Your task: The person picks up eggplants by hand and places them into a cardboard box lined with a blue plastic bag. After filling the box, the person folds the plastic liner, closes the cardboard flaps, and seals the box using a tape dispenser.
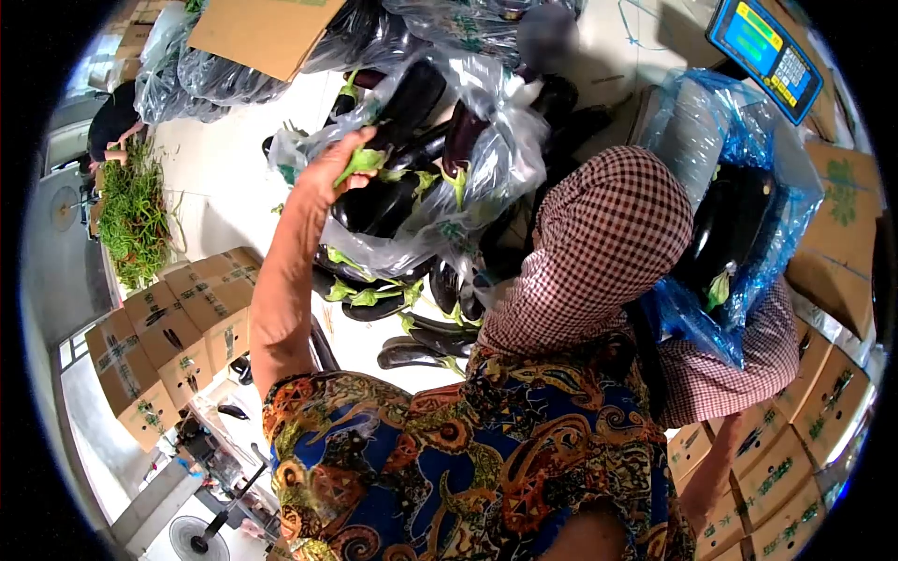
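Observation:
My left hand [344, 166] reaches in from the left with its fingers closed on the green stem end of an eggplant [363, 163]. How far its dark body extends is hard to tell among the others. Just right of the hand, a clear plastic bag [510, 140] lies opened around several glossy eggplants [379, 204]. More eggplants [402, 353] with green caps lie on the pale floor below the bag. My right hand does not show. Checkered fabric [608, 234] covers the area right of centre; whose it is I cannot tell.
A blue-lined box [790, 178] holds large eggplants at right, below a blue scale display [767, 56]. Cartons [178, 323] stand left, with more at lower right. Green produce [134, 220] lies at far left, near a person [112, 122]. A fan [196, 538] is at bottom left.

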The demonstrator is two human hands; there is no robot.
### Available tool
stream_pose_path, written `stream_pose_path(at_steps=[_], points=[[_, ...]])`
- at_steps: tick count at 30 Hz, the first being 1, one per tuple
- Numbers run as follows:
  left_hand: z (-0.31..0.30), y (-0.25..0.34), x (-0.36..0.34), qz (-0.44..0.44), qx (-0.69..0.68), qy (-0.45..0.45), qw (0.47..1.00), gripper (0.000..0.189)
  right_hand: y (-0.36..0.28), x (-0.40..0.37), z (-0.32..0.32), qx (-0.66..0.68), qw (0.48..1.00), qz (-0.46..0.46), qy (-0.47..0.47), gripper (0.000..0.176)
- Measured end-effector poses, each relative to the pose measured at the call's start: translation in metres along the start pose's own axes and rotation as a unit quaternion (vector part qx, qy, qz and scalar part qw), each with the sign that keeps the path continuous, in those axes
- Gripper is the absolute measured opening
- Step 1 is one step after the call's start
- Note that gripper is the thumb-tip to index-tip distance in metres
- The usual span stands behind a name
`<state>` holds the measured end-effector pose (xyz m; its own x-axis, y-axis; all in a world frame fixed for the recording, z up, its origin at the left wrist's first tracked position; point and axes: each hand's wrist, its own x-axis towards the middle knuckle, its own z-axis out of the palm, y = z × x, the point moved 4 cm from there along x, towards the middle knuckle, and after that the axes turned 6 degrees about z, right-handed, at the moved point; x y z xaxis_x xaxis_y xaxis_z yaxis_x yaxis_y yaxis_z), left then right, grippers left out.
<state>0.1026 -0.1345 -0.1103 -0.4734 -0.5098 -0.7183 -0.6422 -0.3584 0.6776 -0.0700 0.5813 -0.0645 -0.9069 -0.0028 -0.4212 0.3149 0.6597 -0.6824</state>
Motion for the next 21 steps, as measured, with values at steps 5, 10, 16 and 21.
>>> stream_pose_path(at_steps=[5,10,16,21], points=[[-0.023,0.011,-0.062,0.052,0.017,-0.030,0.998,0.035,0.004,0.002,0.002,0.005,1.000,0.000,-0.005,0.050],[-0.021,-0.024,-0.093,0.086,0.038,-0.063,0.994,0.042,0.003,0.003,0.004,0.008,1.000,-0.006,-0.008,0.049],[0.008,-0.038,-0.098,0.093,-0.081,-0.059,0.991,0.038,0.002,0.003,0.005,0.015,1.000,-0.013,-0.006,0.048],[0.012,-0.048,-0.084,0.071,-0.045,0.036,0.996,0.037,0.001,0.004,0.004,0.015,1.000,-0.014,-0.007,0.046]])
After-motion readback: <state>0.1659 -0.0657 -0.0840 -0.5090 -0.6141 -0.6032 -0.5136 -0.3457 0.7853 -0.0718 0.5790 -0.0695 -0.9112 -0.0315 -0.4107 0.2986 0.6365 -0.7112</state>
